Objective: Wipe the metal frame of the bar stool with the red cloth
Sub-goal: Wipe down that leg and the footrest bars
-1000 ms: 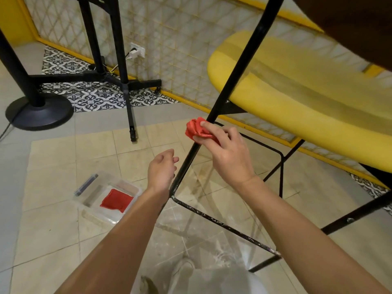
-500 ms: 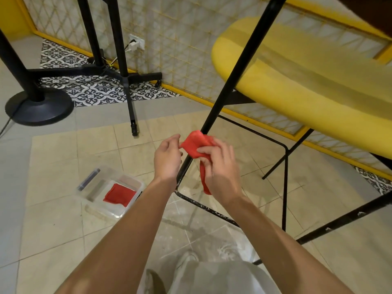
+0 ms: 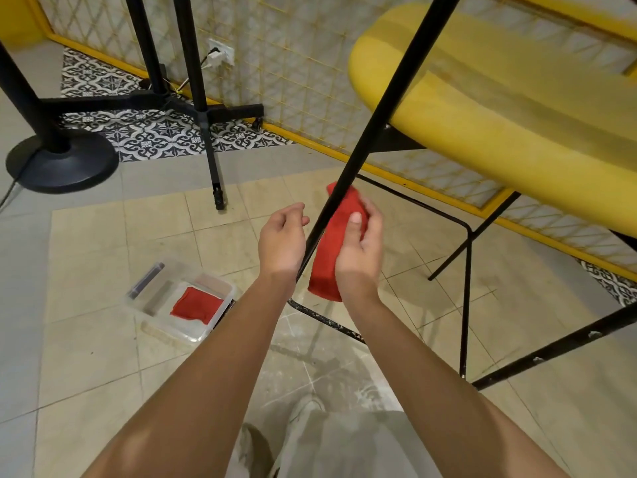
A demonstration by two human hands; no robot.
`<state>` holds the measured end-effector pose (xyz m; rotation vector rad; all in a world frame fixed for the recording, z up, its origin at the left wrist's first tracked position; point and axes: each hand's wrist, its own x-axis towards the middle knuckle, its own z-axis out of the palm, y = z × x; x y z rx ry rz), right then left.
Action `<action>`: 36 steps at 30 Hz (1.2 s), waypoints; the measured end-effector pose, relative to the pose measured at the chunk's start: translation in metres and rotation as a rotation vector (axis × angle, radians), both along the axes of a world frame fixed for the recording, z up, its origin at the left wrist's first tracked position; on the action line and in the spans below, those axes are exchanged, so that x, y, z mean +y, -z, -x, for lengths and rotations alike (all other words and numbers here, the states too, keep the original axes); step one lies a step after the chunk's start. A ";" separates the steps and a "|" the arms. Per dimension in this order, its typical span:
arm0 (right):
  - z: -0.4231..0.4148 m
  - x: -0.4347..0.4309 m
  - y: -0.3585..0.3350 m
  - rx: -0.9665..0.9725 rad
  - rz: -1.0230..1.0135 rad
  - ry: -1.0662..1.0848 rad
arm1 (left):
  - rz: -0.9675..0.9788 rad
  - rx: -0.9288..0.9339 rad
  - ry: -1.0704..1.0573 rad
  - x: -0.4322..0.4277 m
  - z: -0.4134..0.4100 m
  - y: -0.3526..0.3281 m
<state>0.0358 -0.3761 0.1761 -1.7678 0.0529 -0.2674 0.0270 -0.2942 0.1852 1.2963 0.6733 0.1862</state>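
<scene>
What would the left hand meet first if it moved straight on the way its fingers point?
Most likely the slanted black stool leg, close in front of the left hand. The red cloth in the right hand sits beyond that leg. Depth is uncertain.

The slanted black metal leg [image 3: 387, 108] of the bar stool cuts between the left hand [image 3: 281, 243] and the right hand [image 3: 358, 250], which holds the red cloth [image 3: 331, 257] at the leg's right side. Right of it, open space reaches to the thin black footrest rail [image 3: 466, 288], under the overhanging padded yellow seat [image 3: 499, 115] and above the chipped black lower bar [image 3: 327, 320]. Left of it, bare floor tiles [image 3: 103, 243] lie between the clear plastic tray [image 3: 172, 326] and the black tripod stand [image 3: 206, 132].
</scene>
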 end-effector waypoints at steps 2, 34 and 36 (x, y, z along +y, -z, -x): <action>-0.005 0.007 0.001 0.052 0.014 -0.088 | -0.022 -0.006 0.004 0.001 -0.002 0.000; -0.024 0.005 0.001 0.277 -0.183 -0.210 | -0.087 0.043 0.022 0.009 0.000 0.016; -0.020 0.008 0.013 0.321 -0.104 -0.201 | -0.110 0.041 0.045 0.010 0.001 0.014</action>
